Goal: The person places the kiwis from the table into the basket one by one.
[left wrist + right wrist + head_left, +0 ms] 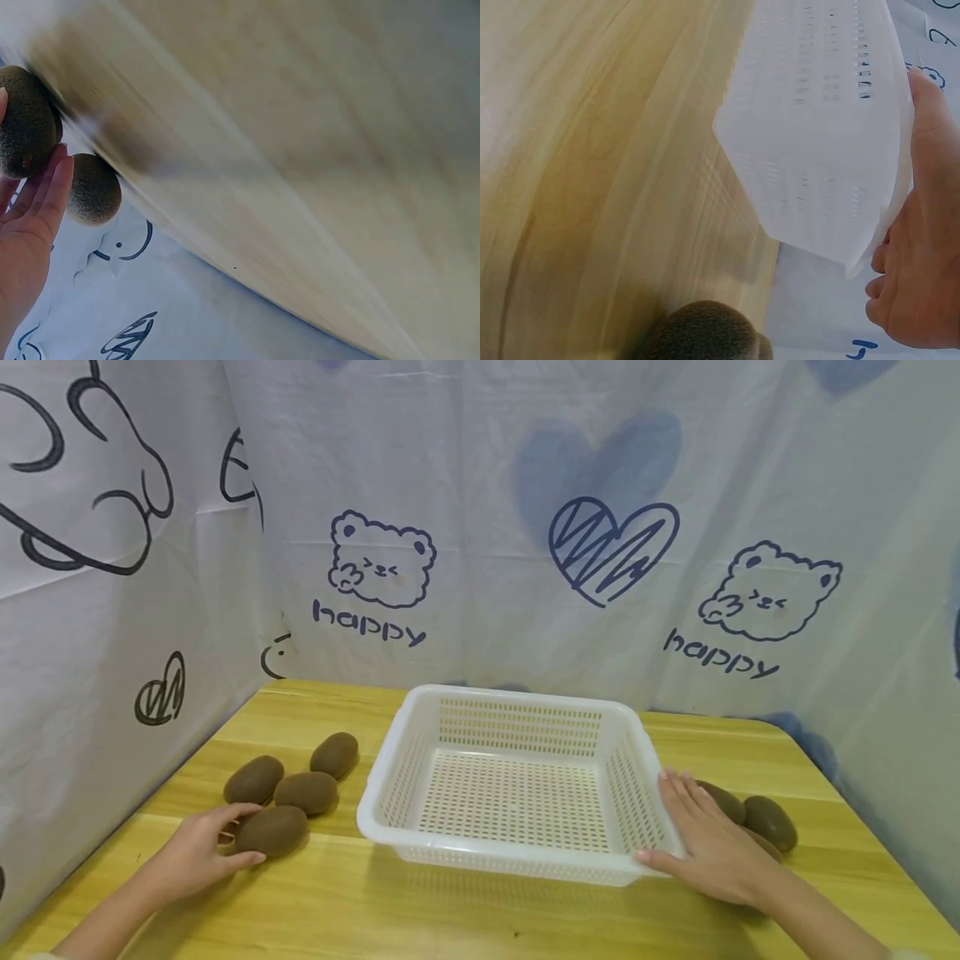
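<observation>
My left hand [187, 858] has its thumb and fingers around the nearest kiwi [273, 832] on the left of the table. In the left wrist view this fuzzy brown kiwi [25, 124] sits between the fingers, and a second kiwi [95, 193] shows just past them. On the right rim of a white plastic basket [517, 853] lies my right hand [716, 847], its fingers stretched along the edge and its thumb at the front corner. The basket holds nothing. From the right wrist, its slotted outer wall [810, 142] is seen beside the hand.
Three more kiwis, one of them this kiwi [307, 792], lie behind the left hand. Several kiwis, including this kiwi [770, 823], are beyond the right hand, partly hidden by it. A printed white cloth [480, 610] hangs behind and beside the wooden table [450, 918].
</observation>
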A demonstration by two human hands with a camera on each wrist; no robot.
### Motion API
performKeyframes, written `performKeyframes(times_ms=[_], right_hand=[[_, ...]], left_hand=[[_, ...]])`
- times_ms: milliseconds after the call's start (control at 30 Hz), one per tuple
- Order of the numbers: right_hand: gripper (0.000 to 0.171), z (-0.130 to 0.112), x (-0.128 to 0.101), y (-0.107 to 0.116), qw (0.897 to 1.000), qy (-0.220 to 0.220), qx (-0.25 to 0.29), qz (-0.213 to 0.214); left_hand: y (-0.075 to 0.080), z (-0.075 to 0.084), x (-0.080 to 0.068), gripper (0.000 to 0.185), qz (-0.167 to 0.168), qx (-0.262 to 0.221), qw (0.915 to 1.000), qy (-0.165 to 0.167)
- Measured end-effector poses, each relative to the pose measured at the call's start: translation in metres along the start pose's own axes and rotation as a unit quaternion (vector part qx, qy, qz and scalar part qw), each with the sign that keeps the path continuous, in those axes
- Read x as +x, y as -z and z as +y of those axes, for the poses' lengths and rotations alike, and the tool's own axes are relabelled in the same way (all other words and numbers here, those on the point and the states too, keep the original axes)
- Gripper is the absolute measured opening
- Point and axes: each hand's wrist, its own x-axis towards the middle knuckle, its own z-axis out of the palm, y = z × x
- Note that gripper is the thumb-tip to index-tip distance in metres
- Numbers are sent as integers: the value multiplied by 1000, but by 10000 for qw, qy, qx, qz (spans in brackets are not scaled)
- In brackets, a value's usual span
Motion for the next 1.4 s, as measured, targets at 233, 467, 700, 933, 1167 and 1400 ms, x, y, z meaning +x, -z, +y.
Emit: performKeyframes(times_ms=[233, 467, 700, 933, 1167, 1400], right_hand=[[98, -3, 3, 4, 9998, -82, 25, -161], [98, -2, 2, 3, 9999, -13, 5, -150], [98, -2, 2, 4, 9998, -62, 70, -183], [98, -3, 2, 4, 9998, -54, 18, -193], [98, -3, 2, 4, 9998, -68, 30, -181], [98, -1, 2, 3, 9996, -74, 116, -228]], left_hand=[[4, 7, 2, 57, 171, -210, 9995, 181], [13, 20, 7, 57, 376, -714, 9960, 387], [21, 39, 15, 60, 491, -899, 9923, 695], [25, 55, 21, 62, 420, -1364, 9864, 820], [28, 68, 29, 60, 391, -1743, 9809, 768], [26, 79, 39, 60, 460, -1917, 9781, 668]])
